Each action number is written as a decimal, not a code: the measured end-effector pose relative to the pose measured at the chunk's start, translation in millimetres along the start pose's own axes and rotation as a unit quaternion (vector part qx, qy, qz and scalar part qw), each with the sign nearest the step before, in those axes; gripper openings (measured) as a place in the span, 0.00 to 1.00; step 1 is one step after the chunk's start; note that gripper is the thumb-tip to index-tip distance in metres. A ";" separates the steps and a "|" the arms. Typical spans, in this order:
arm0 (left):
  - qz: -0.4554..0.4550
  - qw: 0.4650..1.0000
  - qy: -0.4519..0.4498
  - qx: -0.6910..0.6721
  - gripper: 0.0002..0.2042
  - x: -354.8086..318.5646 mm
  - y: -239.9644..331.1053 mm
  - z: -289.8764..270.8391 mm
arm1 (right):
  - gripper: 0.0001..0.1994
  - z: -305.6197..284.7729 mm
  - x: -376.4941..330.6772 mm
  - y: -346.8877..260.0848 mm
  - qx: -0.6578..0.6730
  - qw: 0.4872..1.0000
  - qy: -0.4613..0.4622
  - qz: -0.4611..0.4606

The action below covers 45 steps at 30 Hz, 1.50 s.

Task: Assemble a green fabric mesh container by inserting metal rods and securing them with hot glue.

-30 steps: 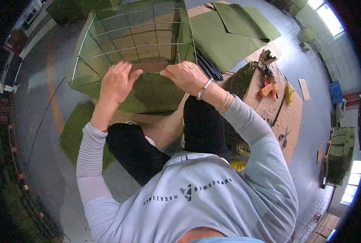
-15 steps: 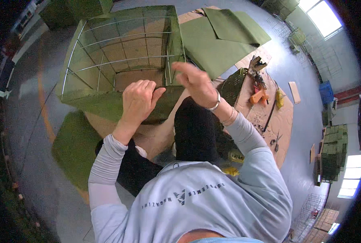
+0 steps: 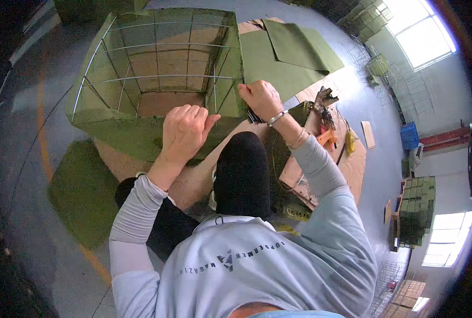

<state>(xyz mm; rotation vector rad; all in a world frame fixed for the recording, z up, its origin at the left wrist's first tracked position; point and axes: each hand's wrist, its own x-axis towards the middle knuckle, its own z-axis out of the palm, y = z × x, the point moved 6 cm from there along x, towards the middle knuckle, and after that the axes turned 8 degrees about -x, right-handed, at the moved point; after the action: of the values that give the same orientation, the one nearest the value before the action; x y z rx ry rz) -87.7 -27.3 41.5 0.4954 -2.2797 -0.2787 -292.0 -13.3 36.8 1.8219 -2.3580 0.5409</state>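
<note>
Where the green-lined wire cage [image 3: 156,79] sits on the floor just beyond the knees, both hands at its near right corner. Left hand [image 3: 185,132]: fingers curled loosely, pressed against the near wall of the cage, thumb toward the top wire; whether anything is pinched inside, impossible to tell. Right hand [image 3: 259,98]: closed into a fist at the near right upright, apparently gripping the wire or fabric edge there, silver bracelet on the wrist. Cage open at the top, tilted slightly, resting partly on brown cardboard [image 3: 193,183]. Loose green fabric sheets [image 3: 289,53] far right of the cage, another green sheet [image 3: 82,191] on the floor near left. Small tools [image 3: 326,119] scattered on cardboard to the right.
</note>
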 end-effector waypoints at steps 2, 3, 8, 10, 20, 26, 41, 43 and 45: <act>-0.001 1.000 0.007 0.002 0.17 -0.2 -2.6 -0.6 | 0.23 -10.0 1.7 0.2 0.007 0.999 -0.040 0.020; 0.002 1.000 0.010 0.004 0.17 -0.9 -3.6 -1.7 | 0.23 -10.2 1.4 0.7 0.016 0.996 -0.079 0.042; 0.007 1.000 0.024 -0.003 0.17 2.5 1.4 -0.7 | 0.22 7.5 -9.5 2.6 0.018 0.990 -0.133 0.050; 0.002 1.000 0.027 0.006 0.17 2.5 1.1 -0.6 | 0.22 2.9 -12.2 1.0 0.014 0.997 -0.058 0.045; 0.009 0.999 0.040 -0.005 0.16 1.3 2.8 -1.1 | 0.33 5.4 -39.1 -6.7 0.031 0.983 -0.163 -0.080; -0.007 0.999 0.037 0.001 0.16 -4.3 -4.3 -1.5 | 0.33 15.5 2.1 8.1 -0.076 0.939 -0.336 -0.017; 0.003 0.998 0.059 -0.003 0.15 -5.8 -8.0 -2.7 | 0.25 5.2 81.8 12.6 -0.042 0.964 -0.237 0.116; 0.013 0.998 0.053 -0.007 0.15 5.2 1.1 4.4 | 0.25 24.7 95.7 60.0 -0.072 0.980 -0.176 0.056; 0.008 0.999 0.050 -0.003 0.15 0.6 -1.0 2.6 | 0.25 28.7 94.4 49.4 -0.091 0.989 -0.075 0.087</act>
<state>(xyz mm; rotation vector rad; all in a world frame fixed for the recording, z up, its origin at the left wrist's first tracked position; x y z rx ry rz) -89.8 -28.4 39.8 0.4760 -2.1834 -0.2472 -361.2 -98.8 28.2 1.6423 -2.5836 0.1997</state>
